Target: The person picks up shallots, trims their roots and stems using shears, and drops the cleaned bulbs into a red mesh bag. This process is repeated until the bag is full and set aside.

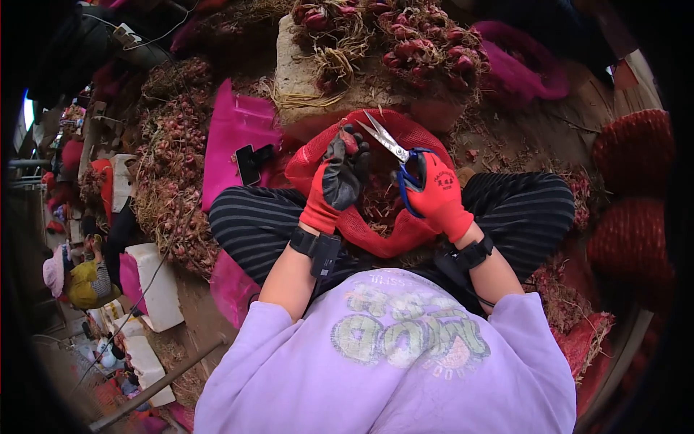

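Both my hands wear red gloves with dark palms. My left hand (340,176) has its fingers curled round a small reddish shallot (349,140). Blue-handled scissors (385,137) are gripped in my right hand (432,189), their metal blades apart and pointing up and left towards the shallot, without touching it. Beneath both hands a red mesh bag (369,237) lies with its mouth open between my crossed legs, with shallots and dry bits inside.
Bunches of shallots (416,43) lie on a pale block (290,72) ahead. A pink sheet (228,148) carries a phone (248,165) at the left, beside a long shallot heap (170,159). Another person (83,282) sits far left. Filled red sacks (630,239) stand right.
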The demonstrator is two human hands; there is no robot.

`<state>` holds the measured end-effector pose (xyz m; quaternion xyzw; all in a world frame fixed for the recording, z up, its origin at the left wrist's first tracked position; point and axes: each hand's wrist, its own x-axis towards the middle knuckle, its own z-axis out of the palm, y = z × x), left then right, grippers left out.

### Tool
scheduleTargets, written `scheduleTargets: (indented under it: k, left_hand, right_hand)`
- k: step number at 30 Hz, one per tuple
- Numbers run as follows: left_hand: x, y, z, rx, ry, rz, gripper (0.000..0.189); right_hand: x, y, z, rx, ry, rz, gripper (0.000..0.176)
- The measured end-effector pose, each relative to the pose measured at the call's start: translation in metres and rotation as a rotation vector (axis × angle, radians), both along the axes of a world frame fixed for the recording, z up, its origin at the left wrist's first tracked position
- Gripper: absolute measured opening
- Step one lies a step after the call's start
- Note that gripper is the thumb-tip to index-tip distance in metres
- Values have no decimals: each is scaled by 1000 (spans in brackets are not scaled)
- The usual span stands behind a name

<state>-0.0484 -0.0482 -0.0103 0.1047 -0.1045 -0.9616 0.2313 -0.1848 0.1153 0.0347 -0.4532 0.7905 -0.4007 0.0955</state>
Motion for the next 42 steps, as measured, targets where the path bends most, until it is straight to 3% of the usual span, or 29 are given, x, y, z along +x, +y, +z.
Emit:
scheduleTargets:
  k: [3,6,9,12,15,21,24,27,31,33,37,40,41,42]
  left_hand:
    - [5,-6,0,-4,78,53,31]
    - [11,-25,-33,417,215,-140,30]
    - [9,-26,-47,263,163,-63,32]
    - [7,-12,-13,226,-21,26,30]
    - [7,-9,-11,128,69,-22,26]
    - [4,2,-5,-117,-115,51,23]
    - [0,2,-6,-712,-238,122,24]
    - [2,5,28,-209,-307,-44,14]
    - [8,-1,32,-191,-260,-180,17]
    - [12,-8,18,-117,-217,-246,25]
    - [11,-9,28,9,-245,-310,21]
    - [8,-1,43,40,-175,-394,29]
    - [10,4,38,-19,-170,-382,34]
    - [11,7,32,-78,-165,-373,39]
  right_hand:
    - [4,3,-8,61,93,38,41]
    - [6,2,-9,81,119,35,41]
    - [7,3,-7,99,119,36,42]
    - [8,3,-9,117,128,29,42]
    - [10,3,-10,135,106,16,43]
    - [10,6,-19,186,76,11,45]
    - [10,7,-19,202,83,8,45]
    - [6,8,-9,254,95,6,44]
    - [5,9,-11,166,71,11,40]
    - [4,9,-4,189,-215,101,37]
    - [4,10,-8,90,-629,199,31]
    - [-19,7,-18,51,-1516,135,28]
    - [-27,10,-11,-95,-1495,134,25]
    - [-28,7,-5,-144,-1180,120,24]
